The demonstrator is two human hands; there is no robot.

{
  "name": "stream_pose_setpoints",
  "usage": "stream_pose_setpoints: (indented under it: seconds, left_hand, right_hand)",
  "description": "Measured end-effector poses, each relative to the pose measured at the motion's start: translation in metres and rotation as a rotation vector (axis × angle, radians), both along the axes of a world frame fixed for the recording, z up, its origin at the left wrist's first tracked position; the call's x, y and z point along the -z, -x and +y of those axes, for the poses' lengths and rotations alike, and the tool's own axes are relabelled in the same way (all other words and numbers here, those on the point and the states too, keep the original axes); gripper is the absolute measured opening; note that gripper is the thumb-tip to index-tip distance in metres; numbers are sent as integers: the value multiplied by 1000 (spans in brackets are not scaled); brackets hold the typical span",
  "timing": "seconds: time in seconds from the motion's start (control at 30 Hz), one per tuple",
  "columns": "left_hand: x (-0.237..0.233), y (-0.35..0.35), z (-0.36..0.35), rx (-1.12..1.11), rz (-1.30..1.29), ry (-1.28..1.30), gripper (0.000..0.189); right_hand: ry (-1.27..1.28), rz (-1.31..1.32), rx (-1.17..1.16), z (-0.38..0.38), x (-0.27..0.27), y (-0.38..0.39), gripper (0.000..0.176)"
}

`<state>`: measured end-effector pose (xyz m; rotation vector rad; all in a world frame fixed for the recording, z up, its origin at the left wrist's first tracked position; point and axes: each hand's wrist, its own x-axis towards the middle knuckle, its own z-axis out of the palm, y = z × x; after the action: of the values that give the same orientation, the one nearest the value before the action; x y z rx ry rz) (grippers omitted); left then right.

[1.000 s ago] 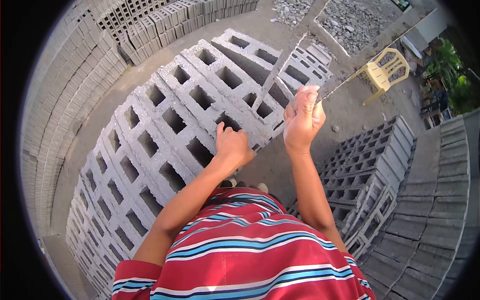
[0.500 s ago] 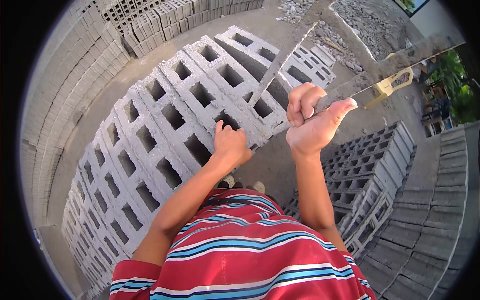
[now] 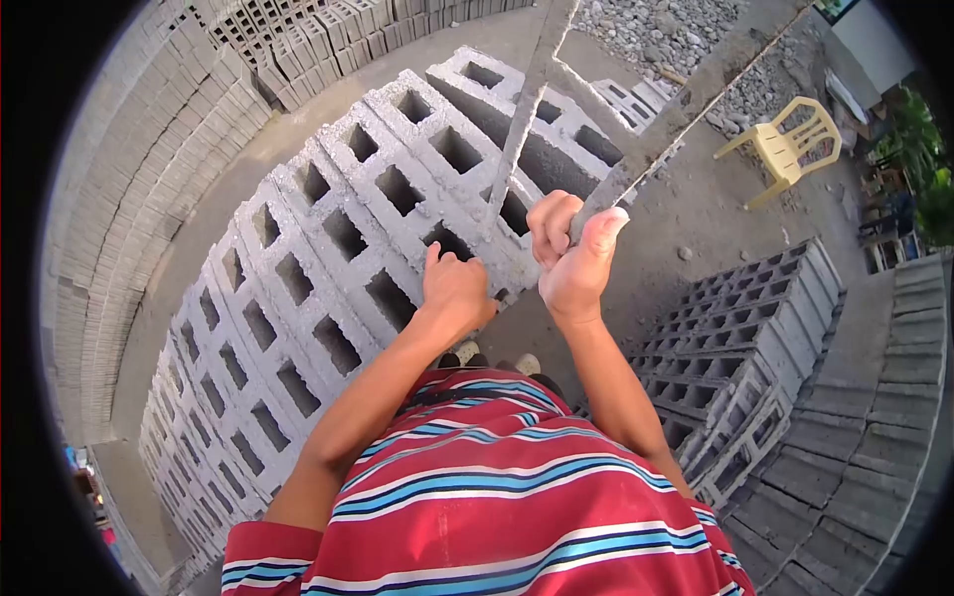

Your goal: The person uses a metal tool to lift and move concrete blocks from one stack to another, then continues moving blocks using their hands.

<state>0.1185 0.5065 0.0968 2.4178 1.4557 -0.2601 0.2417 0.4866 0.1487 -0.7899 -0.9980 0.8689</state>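
My left hand (image 3: 457, 293) is closed over the near end of a grey concrete hollow block (image 3: 424, 217), its fingertips at the rim of the last hole. Whether the thumb presses on the block's end is hidden. To its right, my right hand (image 3: 576, 260) grips a bar of a cement-crusted flat-bar frame (image 3: 686, 111), with the thumb laid along the bar. One thin bar slants down, its lower end against the top of the blocks near my left hand. The frame's upper part runs out of view.
Hollow blocks (image 3: 298, 233) stand in a long row at left. More block stacks rise at the far left (image 3: 189, 109) and right (image 3: 735, 328). A yellow plastic chair (image 3: 790, 149) stands beyond my right hand, with rubble (image 3: 646, 35) behind.
My right hand has moved left and slightly down, and the frame has swung left and more upright. The chair has come fully into view. My left hand stays on the block.
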Motion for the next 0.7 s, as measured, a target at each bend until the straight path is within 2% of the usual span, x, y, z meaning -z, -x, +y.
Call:
stream_pose_setpoints:
  seconds: [0.07,0.13,0.2,0.23,0.27,0.3,0.4,0.47,0.53,0.63,0.7]
  left_hand:
    - [-1,0,2,5,18,-5,40]
    - [0,-1,0,11,29,-15,40]
    - [2,-1,0,11,39,-4,40]
    - [2,-1,1,10,41,-5,41]
    - [1,-1,1,7,39,7,41]
    - [0,-2,2,2,36,15,41]
    - [0,-2,3,2,62,7,41]
    - [1,-1,-2,1,73,17,41]
    - [1,-2,2,0,64,19,41]
    - [-2,-3,3,-4,82,42,42]
    - [-4,-5,5,6,107,43,43]
  right_hand:
    - [-58,76,7,-2,-15,-4,68]
    - [-213,-40,14,-3,-41,-15,69]
    - [-210,-76,27,-2,-28,-16,69]
    - [-151,-103,30,-1,0,-13,68]
    - [-90,-129,31,-1,4,-6,68]
    - [-77,-77,28,-1,5,-4,69]
    - [-167,120,-113,-4,-21,-14,55]
    - [-303,104,-115,-4,-37,-15,59]
    - [-259,56,-86,-4,-14,-13,61]
    - [-8,-23,-16,-2,8,-10,70]
    - [-95,27,-39,-2,-18,-12,69]
